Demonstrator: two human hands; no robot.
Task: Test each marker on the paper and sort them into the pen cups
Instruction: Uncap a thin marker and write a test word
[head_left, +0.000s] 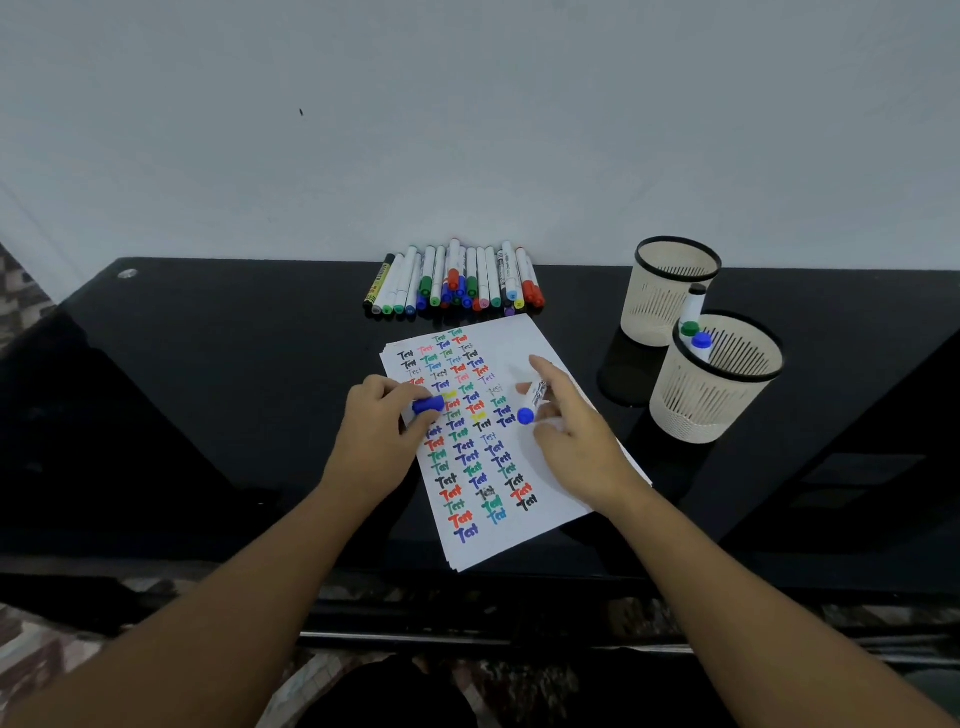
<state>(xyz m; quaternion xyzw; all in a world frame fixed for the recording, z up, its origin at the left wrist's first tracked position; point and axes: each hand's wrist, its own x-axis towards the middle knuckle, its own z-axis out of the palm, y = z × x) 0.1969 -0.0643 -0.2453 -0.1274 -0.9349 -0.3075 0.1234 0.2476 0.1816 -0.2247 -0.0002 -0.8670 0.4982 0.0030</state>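
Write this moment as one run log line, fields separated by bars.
left hand: holds blue cap | right hand: holds blue marker over paper | near cup: markers inside

1. I take the paper (519, 457) as landmark; it lies on the table (208, 389).
2. Behind the paper: a row of markers (457, 280) against the wall (467, 130).
3. Right of the paper: near cup (714, 379), holding markers.
4. Far cup (670, 288) stands behind the near cup, touching it.
5. Both hands lie over the paper, left hand (379, 431) left of right hand (576, 441).
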